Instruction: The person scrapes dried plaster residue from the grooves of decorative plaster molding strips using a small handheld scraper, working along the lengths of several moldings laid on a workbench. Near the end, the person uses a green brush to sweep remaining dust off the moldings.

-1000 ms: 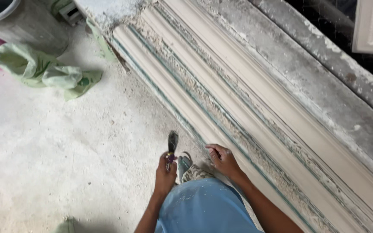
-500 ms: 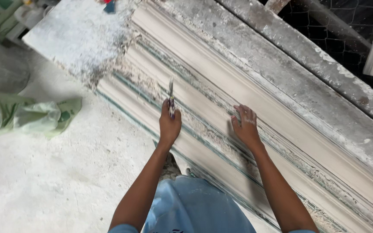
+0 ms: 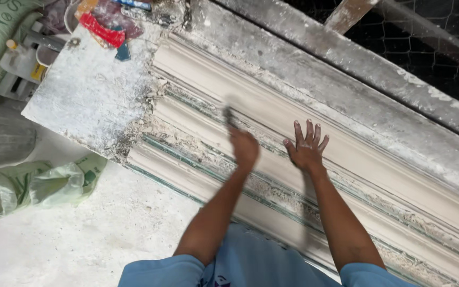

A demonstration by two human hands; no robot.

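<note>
My left hand (image 3: 244,147) is closed around a small dark-bladed hand tool (image 3: 228,115), blurred by motion, its blade over a long white plaster moulding (image 3: 378,159) that runs diagonally across a dusty bench. My right hand (image 3: 306,148) lies flat on the moulding beside it, fingers spread, holding nothing. Crumbled plaster lines the moulding's grooves and near edge.
A plaster-coated board (image 3: 88,95) adjoins the moulding's left end, with red and blue scraps (image 3: 104,29) at its far edge. Green plastic bags (image 3: 38,183) lie on the white floor at left. A sack and bottles (image 3: 11,58) stand upper left. Wire mesh (image 3: 426,32) backs the bench.
Both hands rose from near my knees onto the moulding and reached farther along it. The view shifted up and left, bringing the dusty board and the scraps into sight.
</note>
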